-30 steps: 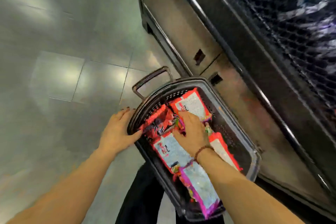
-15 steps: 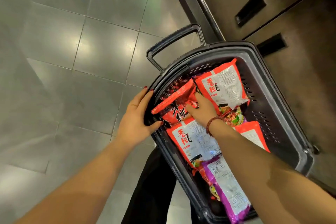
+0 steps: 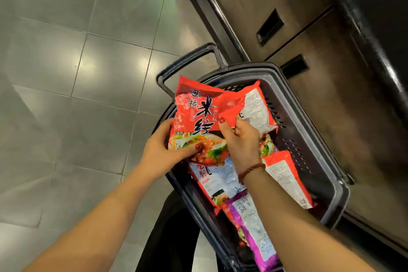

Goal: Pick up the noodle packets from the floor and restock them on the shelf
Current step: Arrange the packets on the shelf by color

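Left hand (image 3: pixel 159 152) curled round lower edge of red noodle packet (image 3: pixel 198 112), thumb across its front. Right hand (image 3: pixel 240 141) pinching corner of second packet (image 3: pixel 254 104). Both held above basket (image 3: pixel 254 68); more packets (image 3: pixel 220 181) inside.

Front packet (image 3: pixel 199 115): big black characters "米线" run down the middle; above them is a smaller white "桥", and the character before it is not clear.
Front packet, left edge: small characters, too small to read.
Back packet (image 3: pixel 259 106): white panel of fine print, not readable.
Lower packet (image 3: pixel 217 180): part of large dark characters, half hidden and blurred.
Side packet (image 3: pixel 287 180): fine print, not readable.
Purple packet (image 3: pixel 254 225): white label with dark bars like a barcode, print too small.
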`<control>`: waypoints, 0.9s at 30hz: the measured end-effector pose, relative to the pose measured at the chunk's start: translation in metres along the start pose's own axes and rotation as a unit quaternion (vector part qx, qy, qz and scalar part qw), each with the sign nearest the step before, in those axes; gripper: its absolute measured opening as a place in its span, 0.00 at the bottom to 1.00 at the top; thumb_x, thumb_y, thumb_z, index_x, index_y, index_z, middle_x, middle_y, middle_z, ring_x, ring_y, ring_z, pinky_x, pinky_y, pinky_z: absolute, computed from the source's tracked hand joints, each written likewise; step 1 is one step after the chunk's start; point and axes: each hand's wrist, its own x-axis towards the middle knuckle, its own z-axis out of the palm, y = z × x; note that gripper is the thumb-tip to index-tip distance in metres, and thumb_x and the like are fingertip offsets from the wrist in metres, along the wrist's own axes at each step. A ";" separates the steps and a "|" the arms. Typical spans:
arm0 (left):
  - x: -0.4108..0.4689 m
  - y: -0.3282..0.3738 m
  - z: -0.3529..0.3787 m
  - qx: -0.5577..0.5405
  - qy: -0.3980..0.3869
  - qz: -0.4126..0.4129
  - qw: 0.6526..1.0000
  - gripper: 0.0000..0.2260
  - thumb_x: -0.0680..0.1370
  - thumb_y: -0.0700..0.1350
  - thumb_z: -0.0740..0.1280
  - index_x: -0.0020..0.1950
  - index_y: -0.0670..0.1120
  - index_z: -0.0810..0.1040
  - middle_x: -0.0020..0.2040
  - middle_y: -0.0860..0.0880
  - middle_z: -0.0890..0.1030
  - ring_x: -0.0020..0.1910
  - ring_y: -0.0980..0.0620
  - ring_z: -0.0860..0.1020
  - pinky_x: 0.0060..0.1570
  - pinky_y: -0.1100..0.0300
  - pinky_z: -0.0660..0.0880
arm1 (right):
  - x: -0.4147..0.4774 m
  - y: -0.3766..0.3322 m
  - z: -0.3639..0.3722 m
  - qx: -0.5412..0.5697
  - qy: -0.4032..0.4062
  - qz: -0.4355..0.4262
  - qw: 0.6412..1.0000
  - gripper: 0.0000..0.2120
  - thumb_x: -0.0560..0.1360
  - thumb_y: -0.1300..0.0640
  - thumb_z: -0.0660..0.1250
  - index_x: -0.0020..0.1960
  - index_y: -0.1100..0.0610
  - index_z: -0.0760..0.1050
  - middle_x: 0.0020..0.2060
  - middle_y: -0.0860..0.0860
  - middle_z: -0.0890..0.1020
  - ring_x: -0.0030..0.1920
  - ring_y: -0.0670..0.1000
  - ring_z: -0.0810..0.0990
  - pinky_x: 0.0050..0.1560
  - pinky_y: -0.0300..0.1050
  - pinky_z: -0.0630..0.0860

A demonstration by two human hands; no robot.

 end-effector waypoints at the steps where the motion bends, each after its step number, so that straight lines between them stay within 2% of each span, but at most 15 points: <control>1: 0.003 -0.001 0.001 -0.022 -0.004 -0.022 1.000 0.35 0.56 0.52 0.80 0.61 0.48 0.75 0.53 0.50 0.84 0.52 0.50 0.83 0.49 0.59 0.80 | 0.001 0.000 -0.002 0.012 -0.013 0.005 1.000 0.22 0.77 0.58 0.69 0.30 0.53 0.61 0.26 0.47 0.60 0.29 0.45 0.58 0.30 0.43 0.58; 3: 0.009 -0.003 0.002 -0.057 0.004 -0.059 0.997 0.35 0.55 0.50 0.80 0.60 0.46 0.75 0.52 0.48 0.85 0.52 0.47 0.83 0.49 0.55 0.81 | 0.010 0.003 -0.010 0.036 -0.013 0.035 0.999 0.20 0.78 0.56 0.67 0.30 0.54 0.64 0.25 0.48 0.64 0.30 0.46 0.62 0.32 0.43 0.61; 4: 0.011 -0.006 0.003 -0.070 0.013 -0.074 0.995 0.35 0.55 0.49 0.81 0.60 0.45 0.75 0.53 0.47 0.85 0.52 0.46 0.83 0.51 0.52 0.81 | 0.017 0.007 -0.015 0.042 0.009 0.052 0.998 0.17 0.79 0.56 0.66 0.32 0.56 0.70 0.26 0.51 0.70 0.31 0.45 0.66 0.34 0.42 0.66; 6: 0.014 -0.011 0.006 -0.088 0.040 -0.090 0.991 0.33 0.58 0.45 0.80 0.60 0.43 0.74 0.54 0.44 0.84 0.52 0.43 0.83 0.53 0.46 0.80 | 0.031 0.017 -0.029 -0.001 0.076 0.063 0.995 0.04 0.78 0.58 0.67 0.46 0.58 0.79 0.43 0.55 0.80 0.42 0.45 0.76 0.44 0.34 0.74; 7: 0.015 -0.014 0.007 -0.096 0.056 -0.095 0.989 0.33 0.59 0.43 0.80 0.61 0.42 0.74 0.55 0.43 0.84 0.53 0.42 0.82 0.54 0.44 0.79 | 0.038 0.022 -0.037 -0.052 0.106 0.055 0.992 0.08 0.77 0.59 0.68 0.55 0.59 0.79 0.51 0.54 0.79 0.49 0.45 0.76 0.51 0.33 0.74; 9: 0.013 -0.018 0.009 -0.113 0.079 -0.105 0.985 0.34 0.59 0.40 0.82 0.62 0.41 0.72 0.56 0.42 0.83 0.54 0.41 0.82 0.54 0.45 0.79 | 0.055 0.035 -0.054 -0.153 0.116 0.037 0.981 0.19 0.74 0.58 0.72 0.64 0.59 0.75 0.60 0.53 0.76 0.59 0.48 0.74 0.63 0.42 0.72; 12: 0.009 -0.023 0.013 -0.112 0.098 -0.107 0.983 0.28 0.60 0.43 0.78 0.58 0.45 0.73 0.54 0.44 0.83 0.51 0.45 0.83 0.50 0.49 0.80 | 0.081 0.053 -0.068 -0.267 0.072 0.064 0.959 0.32 0.69 0.53 0.76 0.70 0.57 0.69 0.66 0.54 0.73 0.67 0.54 0.71 0.69 0.51 0.67; 14: 0.006 -0.027 0.014 -0.105 0.113 -0.106 0.982 0.24 0.63 0.40 0.77 0.56 0.47 0.73 0.53 0.46 0.83 0.50 0.47 0.83 0.50 0.51 0.80 | 0.095 0.060 -0.069 -0.287 0.042 0.098 0.952 0.38 0.66 0.48 0.78 0.71 0.56 0.68 0.66 0.54 0.74 0.67 0.57 0.72 0.68 0.57 0.69; 16: 0.004 -0.031 0.015 -0.095 0.120 -0.104 0.983 0.23 0.66 0.36 0.76 0.57 0.46 0.73 0.52 0.47 0.83 0.50 0.48 0.83 0.50 0.51 0.79 | 0.102 0.061 -0.067 -0.309 0.014 0.141 0.940 0.45 0.60 0.39 0.78 0.71 0.55 0.68 0.66 0.55 0.75 0.67 0.58 0.73 0.66 0.58 0.71; 18: 0.002 -0.034 0.015 -0.084 0.123 -0.105 0.983 0.23 0.67 0.35 0.76 0.58 0.45 0.73 0.53 0.47 0.83 0.51 0.48 0.83 0.50 0.51 0.80 | 0.101 0.062 -0.065 -0.341 -0.028 0.180 0.922 0.48 0.49 0.27 0.71 0.63 0.52 0.76 0.60 0.53 0.80 0.61 0.57 0.77 0.62 0.56 0.75; 20: 0.001 -0.033 0.016 -0.078 0.127 -0.099 0.984 0.23 0.67 0.36 0.77 0.58 0.45 0.72 0.53 0.47 0.83 0.51 0.49 0.83 0.50 0.52 0.79 | 0.097 0.067 -0.064 -0.361 -0.043 0.186 0.913 0.45 0.44 0.24 0.63 0.53 0.50 0.80 0.52 0.50 0.84 0.54 0.55 0.81 0.57 0.55 0.78; 22: 0.000 -0.030 0.017 -0.076 0.131 -0.095 0.984 0.24 0.65 0.39 0.78 0.57 0.47 0.72 0.53 0.48 0.83 0.50 0.50 0.83 0.48 0.53 0.79 | 0.086 0.060 -0.064 -0.316 -0.026 0.175 0.932 0.40 0.47 0.28 0.69 0.51 0.52 0.80 0.49 0.49 0.84 0.51 0.53 0.82 0.56 0.52 0.78; 24: -0.002 -0.027 0.018 -0.071 0.134 -0.092 0.984 0.24 0.64 0.40 0.78 0.56 0.49 0.72 0.52 0.49 0.83 0.48 0.53 0.83 0.45 0.58 0.79 | 0.069 0.052 -0.066 -0.227 -0.006 0.170 0.959 0.26 0.59 0.44 0.80 0.51 0.56 0.79 0.48 0.47 0.83 0.49 0.49 0.81 0.53 0.45 0.77; 25: -0.004 -0.026 0.019 -0.065 0.135 -0.089 0.985 0.23 0.66 0.38 0.78 0.55 0.50 0.72 0.52 0.50 0.82 0.47 0.56 0.83 0.44 0.60 0.79 | 0.060 0.048 -0.068 -0.179 0.008 0.163 0.970 0.21 0.64 0.52 0.80 0.53 0.57 0.78 0.48 0.48 0.82 0.49 0.48 0.81 0.51 0.44 0.76; 27: -0.010 -0.020 0.020 -0.042 0.132 -0.080 0.987 0.22 0.68 0.34 0.76 0.55 0.50 0.72 0.52 0.50 0.82 0.44 0.60 0.83 0.42 0.62 0.78 | 0.038 0.037 -0.074 -0.113 0.051 0.141 0.982 0.20 0.67 0.57 0.79 0.56 0.59 0.77 0.50 0.50 0.83 0.49 0.48 0.82 0.52 0.47 0.79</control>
